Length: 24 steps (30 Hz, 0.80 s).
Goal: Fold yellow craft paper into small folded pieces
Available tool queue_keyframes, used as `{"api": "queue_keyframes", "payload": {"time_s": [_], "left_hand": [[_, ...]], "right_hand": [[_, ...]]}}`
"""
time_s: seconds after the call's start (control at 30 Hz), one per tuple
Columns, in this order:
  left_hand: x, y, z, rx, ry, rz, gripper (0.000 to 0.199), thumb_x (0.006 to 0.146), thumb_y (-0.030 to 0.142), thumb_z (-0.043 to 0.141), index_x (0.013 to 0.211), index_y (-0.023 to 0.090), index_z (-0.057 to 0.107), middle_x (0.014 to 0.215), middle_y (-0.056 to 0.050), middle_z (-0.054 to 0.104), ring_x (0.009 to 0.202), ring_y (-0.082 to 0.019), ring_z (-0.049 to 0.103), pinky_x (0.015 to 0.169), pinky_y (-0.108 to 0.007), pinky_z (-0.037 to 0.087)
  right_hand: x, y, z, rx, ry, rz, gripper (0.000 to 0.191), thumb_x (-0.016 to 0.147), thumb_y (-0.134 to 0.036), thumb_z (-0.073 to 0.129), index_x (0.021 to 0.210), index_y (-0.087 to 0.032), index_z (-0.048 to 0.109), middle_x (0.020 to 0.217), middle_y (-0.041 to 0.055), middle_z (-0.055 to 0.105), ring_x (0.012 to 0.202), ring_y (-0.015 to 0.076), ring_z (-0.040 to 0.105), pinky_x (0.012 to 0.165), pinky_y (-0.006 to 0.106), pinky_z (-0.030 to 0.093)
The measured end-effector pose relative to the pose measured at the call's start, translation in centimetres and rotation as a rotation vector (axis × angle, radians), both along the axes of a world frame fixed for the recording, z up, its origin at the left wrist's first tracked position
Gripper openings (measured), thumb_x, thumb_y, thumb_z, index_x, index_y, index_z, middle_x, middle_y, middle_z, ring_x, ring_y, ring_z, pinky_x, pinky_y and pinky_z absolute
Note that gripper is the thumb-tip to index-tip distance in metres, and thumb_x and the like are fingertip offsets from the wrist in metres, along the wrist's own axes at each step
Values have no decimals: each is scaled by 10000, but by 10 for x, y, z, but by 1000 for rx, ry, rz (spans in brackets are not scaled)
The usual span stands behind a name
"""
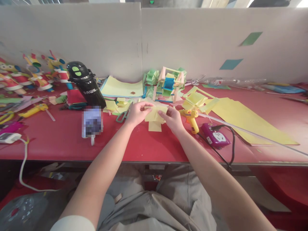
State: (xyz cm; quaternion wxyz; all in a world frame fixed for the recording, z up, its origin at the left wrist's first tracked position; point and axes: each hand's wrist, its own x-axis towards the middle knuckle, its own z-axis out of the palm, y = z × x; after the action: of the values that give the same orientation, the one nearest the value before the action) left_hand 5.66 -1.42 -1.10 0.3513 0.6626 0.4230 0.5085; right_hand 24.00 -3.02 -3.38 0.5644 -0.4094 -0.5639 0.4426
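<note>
Between my two hands is a piece of pale yellow paper point(155, 114), held by its left and right sides above the red table. My left hand point(139, 113) pinches its left edge, thumb on top. On the other side my right hand point(173, 119) grips the right edge, with the thumb pressed on the paper. Another pale yellow strip point(155, 126) shows below it; whether the two are joined I cannot tell. Grey-handled scissors point(122, 116) lie beside my left hand. A yellow glue gun point(192, 119) with a long clear glue stick rests just right of my right hand.
Behind my hands stands a paper model with a blue wheel point(168, 84). A black bottle point(87, 85) and colourful paper figures point(39, 75) are at the left. Large yellow sheets point(250, 122) and a purple power socket point(216, 134) lie to the right. A pale partition point(96, 38) closes the back.
</note>
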Motion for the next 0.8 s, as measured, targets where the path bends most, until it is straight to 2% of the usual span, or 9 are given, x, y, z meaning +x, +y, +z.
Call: {"api": "queue_keyframes", "payload": {"time_s": [0.37, 0.6, 0.73, 0.8], "left_hand": [[2, -5, 6, -28, 4, -38, 207, 762, 233, 701, 958, 182, 740, 1001, -65, 747, 853, -177, 671, 752, -301, 526], [0, -7, 6, -13, 51, -3, 249, 719, 253, 734, 961, 202, 759, 948, -43, 739, 660, -121, 567, 585, -250, 446], [0, -6, 6, -14, 53, 24, 240, 707, 257, 742, 940, 204, 764, 846, -19, 724, 579, -95, 483, 526, -234, 379], [0, -5, 5, -23, 34, 23, 247, 707, 261, 743, 946, 201, 760, 808, -15, 715, 578, -97, 491, 531, -233, 388]], "right_hand": [[-1, -1, 1, -18, 21, 4, 399, 635, -517, 834, 795, -209, 637, 800, 41, 703, 753, 209, 673, 695, 347, 556], [-2, -5, 6, -36, 30, 30, 405, 625, -519, 841, 754, -215, 607, 813, 42, 708, 773, 217, 680, 729, 364, 561], [-3, -6, 7, -46, 52, 52, 429, 612, -522, 849, 778, -215, 599, 849, 49, 723, 791, 220, 688, 734, 365, 569], [-3, -6, 7, -51, 55, 72, 440, 606, -522, 853, 790, -214, 598, 858, 52, 728, 802, 223, 693, 737, 365, 574]]}}
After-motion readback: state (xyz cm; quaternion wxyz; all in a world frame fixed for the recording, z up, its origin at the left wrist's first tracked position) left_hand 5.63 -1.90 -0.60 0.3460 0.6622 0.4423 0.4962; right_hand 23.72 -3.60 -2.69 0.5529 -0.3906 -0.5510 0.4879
